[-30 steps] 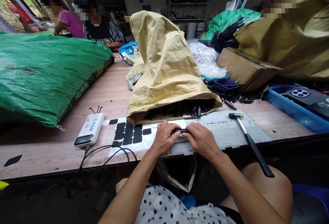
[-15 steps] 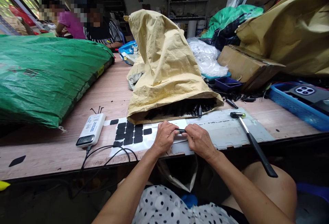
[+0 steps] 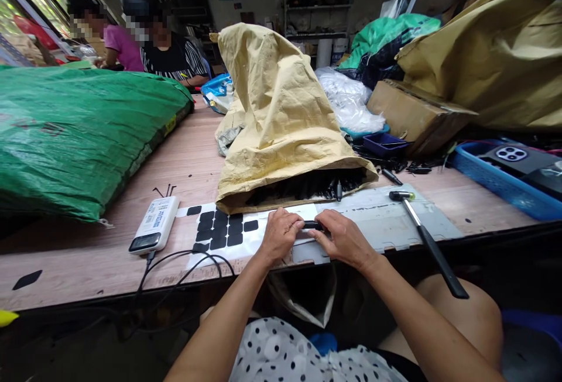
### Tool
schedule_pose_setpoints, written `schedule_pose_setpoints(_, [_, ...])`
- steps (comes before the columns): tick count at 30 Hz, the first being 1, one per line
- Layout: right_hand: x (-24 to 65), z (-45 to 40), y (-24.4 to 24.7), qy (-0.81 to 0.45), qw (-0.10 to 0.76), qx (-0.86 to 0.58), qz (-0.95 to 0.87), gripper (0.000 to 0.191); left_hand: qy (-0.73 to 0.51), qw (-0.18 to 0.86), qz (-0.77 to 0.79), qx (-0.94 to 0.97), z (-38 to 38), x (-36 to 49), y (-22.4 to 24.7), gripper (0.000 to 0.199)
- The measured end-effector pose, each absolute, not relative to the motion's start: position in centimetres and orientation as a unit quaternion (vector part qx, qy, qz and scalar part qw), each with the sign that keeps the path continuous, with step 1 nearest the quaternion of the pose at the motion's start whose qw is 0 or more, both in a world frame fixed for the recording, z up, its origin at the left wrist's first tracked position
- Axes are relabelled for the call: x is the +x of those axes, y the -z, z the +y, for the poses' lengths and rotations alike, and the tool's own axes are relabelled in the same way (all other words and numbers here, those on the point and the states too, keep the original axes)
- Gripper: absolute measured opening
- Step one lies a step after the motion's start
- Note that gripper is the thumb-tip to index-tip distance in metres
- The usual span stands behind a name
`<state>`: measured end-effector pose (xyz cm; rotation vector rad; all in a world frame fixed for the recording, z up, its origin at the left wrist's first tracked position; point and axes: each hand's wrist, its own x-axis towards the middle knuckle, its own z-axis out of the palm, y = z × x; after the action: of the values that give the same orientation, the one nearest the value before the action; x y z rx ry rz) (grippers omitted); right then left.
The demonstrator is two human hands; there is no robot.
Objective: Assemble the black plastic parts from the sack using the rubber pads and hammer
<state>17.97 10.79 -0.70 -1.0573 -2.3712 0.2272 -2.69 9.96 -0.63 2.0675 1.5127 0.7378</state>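
Note:
Between my two hands is a small black cylindrical piece (image 3: 312, 225), held level over the table's front edge. My left hand (image 3: 281, 234) pinches its left end. The fingers of my right hand (image 3: 343, 237) close on its right end, with the thumb underneath. Just beyond them lies the open mouth of a tan sack (image 3: 281, 113), with many dark pieces (image 3: 302, 186) inside. Left of my hands, black rounded squares (image 3: 219, 233) sit on a white sheet (image 3: 252, 245). A hammer (image 3: 432, 247) with a black handle rests on the grey board (image 3: 373, 224) and overhangs the edge.
A white power bank (image 3: 154, 224) with cables is at the left, near a large green sack (image 3: 83, 136). At the right are a blue basket (image 3: 496, 186) holding a phone, a cardboard box (image 3: 417, 113) and a purple tray (image 3: 385, 143). Two people sit at the far left.
My right thumb has moved down and away from the black piece, and more of the piece shows. My left hand has barely moved. The whole view has shifted slightly.

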Motion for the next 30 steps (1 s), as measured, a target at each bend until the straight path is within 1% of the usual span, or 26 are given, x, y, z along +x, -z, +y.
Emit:
schedule_pose_setpoints(5, [17.7,10.4,0.5,-0.03,0.236,-0.389,-0.89,0.02,-0.248,0.223,0.529,0.78,10.0,-2.7,0.5,0.033])
schedule_pose_setpoints(9, [17.2,10.6,0.6,0.004,0.241,-0.38,-0.893,0.023,-0.244,0.231,0.526,0.781,10.1,-2.8,0.4,0.035])
schedule_pose_setpoints(16, [17.1,11.2,1.0,-0.035,0.272,-0.364,-0.89,0.025,-0.244,0.242,0.525,0.778,10.3,-2.9,0.7,0.033])
schedule_pose_setpoints(19, [17.6,11.2,0.7,-0.078,0.272,-0.368,-0.886,0.024,-0.243,0.234,0.53,0.778,10.3,-2.8,0.6,0.035])
schedule_pose_setpoints(21, [18.3,11.3,0.4,-0.132,0.282,-0.362,-0.879,0.021,-0.249,0.228,0.532,0.776,10.1,-2.7,0.5,0.035])
schedule_pose_setpoints(23, [19.1,11.6,0.1,-0.212,0.316,-0.365,-0.85,0.021,-0.259,0.227,0.534,0.772,10.0,-2.6,0.5,0.033])
schedule_pose_setpoints(26, [20.1,12.3,0.3,-0.332,0.39,-0.409,-0.755,0.028,-0.273,0.233,0.539,0.762,10.0,-2.6,0.6,0.027])
schedule_pose_setpoints(28, [20.5,12.7,0.7,-0.379,0.427,-0.436,-0.695,0.034,-0.284,0.234,0.539,0.757,10.0,-2.6,0.5,0.022])
schedule_pose_setpoints(30, [20.6,12.9,1.0,-0.403,0.444,-0.444,-0.666,0.036,-0.298,0.222,0.527,0.764,9.6,-2.4,0.0,0.015])
